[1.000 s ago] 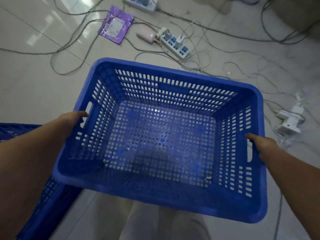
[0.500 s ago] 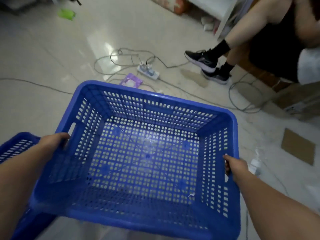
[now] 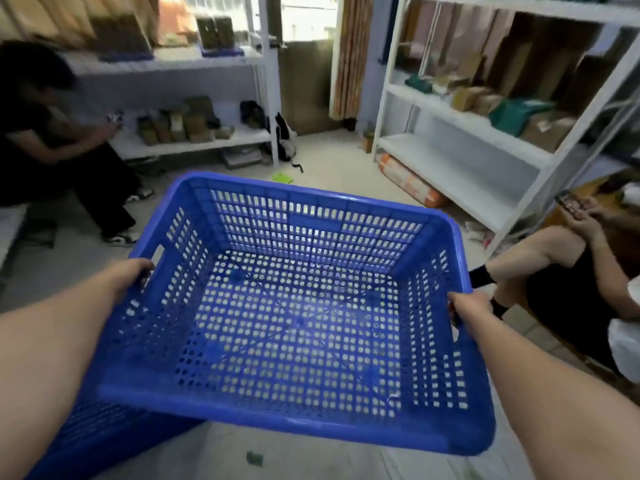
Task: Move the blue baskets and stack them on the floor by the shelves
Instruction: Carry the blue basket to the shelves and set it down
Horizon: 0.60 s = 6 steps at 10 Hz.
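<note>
I hold an empty blue perforated basket [image 3: 298, 420] in the air in front of me, level, with its open top facing up. My left hand [image 3: 130, 273] grips its left side by the handle slot. My right hand [image 3: 467, 306] grips the right side at the rim. Part of a second blue basket [image 3: 100, 441] shows low at the bottom left, under my left arm. White shelves [image 3: 460, 168] stand ahead on the right, and another white shelf unit [image 3: 194, 143] stands at the back left.
A person in black [image 3: 52, 157] sits at the left by the back shelves. Another person's legs [image 3: 540, 265] reach in from the right, close to the basket's right side. An orange sack [image 3: 412, 185] lies under the right shelves. Bare floor lies between the shelves ahead.
The view has swung up from the cable-strewn floor to the room and shelves. The basket stays in both hands, carried along; the second basket has dropped lower in view.
</note>
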{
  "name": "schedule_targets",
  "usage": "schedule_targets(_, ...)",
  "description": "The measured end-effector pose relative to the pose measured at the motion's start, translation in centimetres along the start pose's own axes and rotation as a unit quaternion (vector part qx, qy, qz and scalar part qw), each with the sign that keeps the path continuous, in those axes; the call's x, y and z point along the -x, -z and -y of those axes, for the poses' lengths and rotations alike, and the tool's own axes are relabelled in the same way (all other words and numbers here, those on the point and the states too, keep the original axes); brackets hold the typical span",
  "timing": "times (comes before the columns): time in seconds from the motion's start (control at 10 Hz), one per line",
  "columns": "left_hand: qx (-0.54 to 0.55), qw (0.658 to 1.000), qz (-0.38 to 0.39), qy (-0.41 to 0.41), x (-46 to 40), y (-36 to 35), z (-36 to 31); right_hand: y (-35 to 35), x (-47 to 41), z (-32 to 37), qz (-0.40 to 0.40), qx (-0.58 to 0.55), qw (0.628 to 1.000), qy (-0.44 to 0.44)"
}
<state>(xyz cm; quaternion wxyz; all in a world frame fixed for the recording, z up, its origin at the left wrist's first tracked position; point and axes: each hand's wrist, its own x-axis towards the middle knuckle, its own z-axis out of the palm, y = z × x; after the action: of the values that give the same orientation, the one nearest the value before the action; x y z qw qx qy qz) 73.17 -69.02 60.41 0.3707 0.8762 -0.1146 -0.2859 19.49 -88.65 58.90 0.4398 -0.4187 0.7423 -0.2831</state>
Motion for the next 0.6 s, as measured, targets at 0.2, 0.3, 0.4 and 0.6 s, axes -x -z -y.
schedule_targets(0.2,0.087,0.994,-0.048,0.043,8.7,9.2,4.8,-4.3,1.6,7.3,0.048,0.136,0.982,0.122)
schedule_targets(0.3,0.12,0.988,-0.076,0.066,11.2,13.7,10.1,-8.8,1.9,9.7,0.096,0.186,0.962,0.178)
schedule_targets(0.4,0.159,0.977,-0.098,0.101,14.1,17.9,16.9,-13.4,8.1,11.5,0.136,0.222,0.935,0.242)
schedule_targets(0.6,0.218,0.942,-0.199,0.158,23.7,26.6,29.9,-22.4,21.3,9.6,0.241,0.267,0.875,0.326)
